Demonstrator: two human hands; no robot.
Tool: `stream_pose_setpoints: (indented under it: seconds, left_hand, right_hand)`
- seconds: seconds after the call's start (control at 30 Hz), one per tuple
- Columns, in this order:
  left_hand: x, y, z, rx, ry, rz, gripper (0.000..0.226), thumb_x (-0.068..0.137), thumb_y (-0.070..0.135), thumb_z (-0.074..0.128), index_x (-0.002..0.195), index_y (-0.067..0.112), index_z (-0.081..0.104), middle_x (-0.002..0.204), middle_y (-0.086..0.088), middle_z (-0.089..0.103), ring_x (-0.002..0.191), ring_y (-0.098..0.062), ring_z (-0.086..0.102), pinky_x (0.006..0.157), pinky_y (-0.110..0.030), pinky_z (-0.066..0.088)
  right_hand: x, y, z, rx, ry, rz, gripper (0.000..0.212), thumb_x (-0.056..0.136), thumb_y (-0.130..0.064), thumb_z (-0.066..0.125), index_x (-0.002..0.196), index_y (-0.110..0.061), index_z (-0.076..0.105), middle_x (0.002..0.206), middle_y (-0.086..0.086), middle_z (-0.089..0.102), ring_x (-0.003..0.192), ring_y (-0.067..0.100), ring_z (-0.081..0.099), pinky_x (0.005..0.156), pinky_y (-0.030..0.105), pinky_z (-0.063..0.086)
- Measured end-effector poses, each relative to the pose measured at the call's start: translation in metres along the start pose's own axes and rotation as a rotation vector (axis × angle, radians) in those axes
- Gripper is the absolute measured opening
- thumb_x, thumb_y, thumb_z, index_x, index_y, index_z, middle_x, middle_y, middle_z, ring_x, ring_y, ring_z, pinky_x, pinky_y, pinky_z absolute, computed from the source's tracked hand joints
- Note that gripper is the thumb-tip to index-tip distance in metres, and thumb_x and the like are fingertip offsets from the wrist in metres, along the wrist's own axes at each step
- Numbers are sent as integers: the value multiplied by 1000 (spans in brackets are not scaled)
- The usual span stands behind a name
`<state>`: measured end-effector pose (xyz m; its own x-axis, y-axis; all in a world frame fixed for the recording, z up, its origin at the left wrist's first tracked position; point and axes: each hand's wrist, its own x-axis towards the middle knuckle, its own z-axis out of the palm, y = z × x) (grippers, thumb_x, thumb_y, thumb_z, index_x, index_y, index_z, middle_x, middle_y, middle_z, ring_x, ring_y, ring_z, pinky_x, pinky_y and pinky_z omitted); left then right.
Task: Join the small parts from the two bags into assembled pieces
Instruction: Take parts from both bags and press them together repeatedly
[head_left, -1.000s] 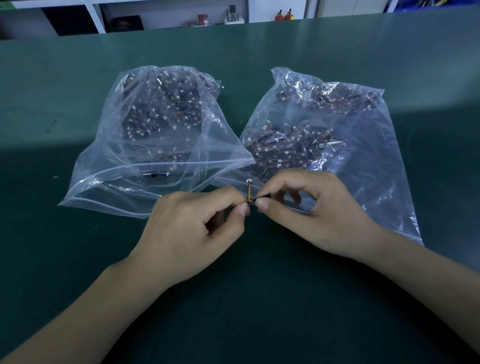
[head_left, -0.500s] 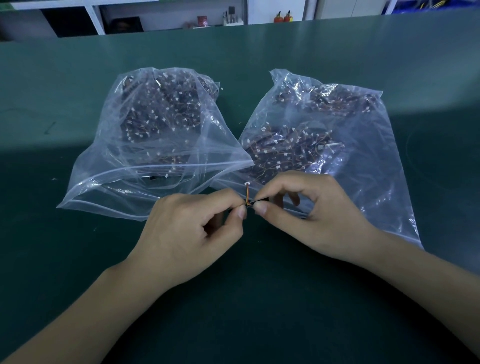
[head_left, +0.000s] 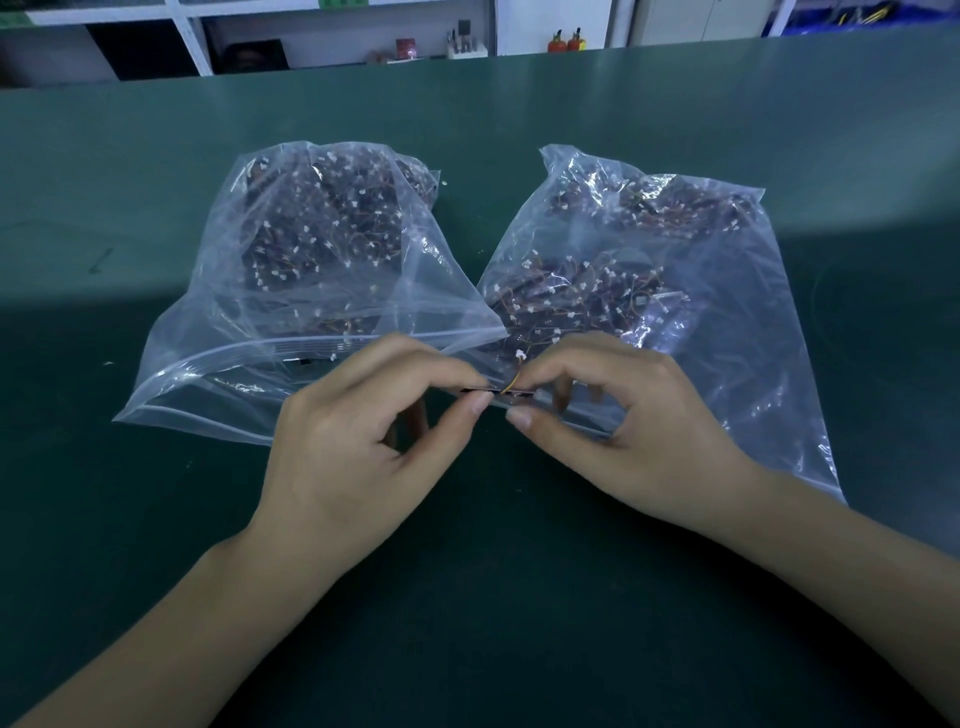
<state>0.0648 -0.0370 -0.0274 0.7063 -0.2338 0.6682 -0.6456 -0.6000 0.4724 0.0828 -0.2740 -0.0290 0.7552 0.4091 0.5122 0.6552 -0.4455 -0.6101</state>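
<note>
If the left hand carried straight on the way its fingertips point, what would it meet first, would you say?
Most likely the right hand: the left hand points rightward at it, both pinching the small wired part between them. Depth looks matched, though one view cannot confirm it.

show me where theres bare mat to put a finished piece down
Bare green mat lies between the two forearms, below the left hand and right hand. More lies left of the left bag and right of the right bag. It is crowded where the bag mouths meet the hands.
</note>
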Motion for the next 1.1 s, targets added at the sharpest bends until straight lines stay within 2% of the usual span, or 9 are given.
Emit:
stream_pose_setpoints:
  seconds: [0.1,0.2,0.27,0.37,0.47,0.57,0.67,0.9,1.1]
  left_hand:
    - [-1,-2,1,-20,24,20,5,98,20,77,98,15,79,99,11,69,72,-7,63,68,-12,43]
    - [-1,-3,3,-26,-15,20,3,96,18,79,99,16,79,97,14,70,72,-5,62,69,-11,43]
    - [-2,-4,4,-46,-61,34,4,97,19,79,100,16,80,96,13,70,74,-5,64,70,-11,44]
    - [-2,-4,4,-69,-112,69,7,98,20,79,101,15,83,95,11,72,76,-8,67,70,-13,46]
    - [-2,-5,6,-69,-107,84,7,98,20,79,102,16,84,96,12,73,77,-6,69,70,-14,48]
    - [-2,-7,9,-59,-63,94,8,99,19,79,101,16,85,98,11,76,80,-8,73,67,-25,56]
    - [-1,-10,12,-3,-23,112,9,100,21,77,99,17,86,97,11,77,80,-12,75,61,-34,58]
    - [7,-10,17,388,-99,211,10,99,25,77,99,32,85,91,19,78,71,-11,74,43,-33,50]
    - [8,-2,22,431,-263,234,20,96,18,78,110,31,83,105,20,80,73,-16,77,42,-33,50]
  right_hand:
    - [0,3,1,-189,-56,-9,30,89,-23,82,117,-20,72,106,-13,65,91,14,60,90,33,50]
    - [1,6,-1,-280,-45,-5,37,84,-7,77,118,-18,72,109,-8,65,93,14,59,92,37,51]
    - [1,7,-3,-268,-8,5,37,83,2,73,115,-18,73,108,-8,66,92,12,59,90,36,52]
    - [1,7,-4,-237,62,7,36,86,9,70,108,-19,73,105,-14,65,94,4,57,87,21,49]
    - [1,5,-5,-229,92,8,31,89,9,69,103,-18,73,104,-11,67,94,8,59,86,17,46]
    - [2,4,-5,-214,110,-10,29,89,10,68,100,-16,73,103,-8,69,95,13,62,87,21,50]
    - [1,3,-6,-229,133,-19,29,88,11,67,98,-16,73,104,-6,70,96,12,62,86,13,43]
    - [1,4,-6,-201,130,-46,27,88,12,67,96,-13,73,103,-3,70,96,16,64,87,28,52]
    - [1,4,-4,-189,116,-32,28,88,12,67,96,-14,73,102,-4,70,95,14,62,84,26,52]
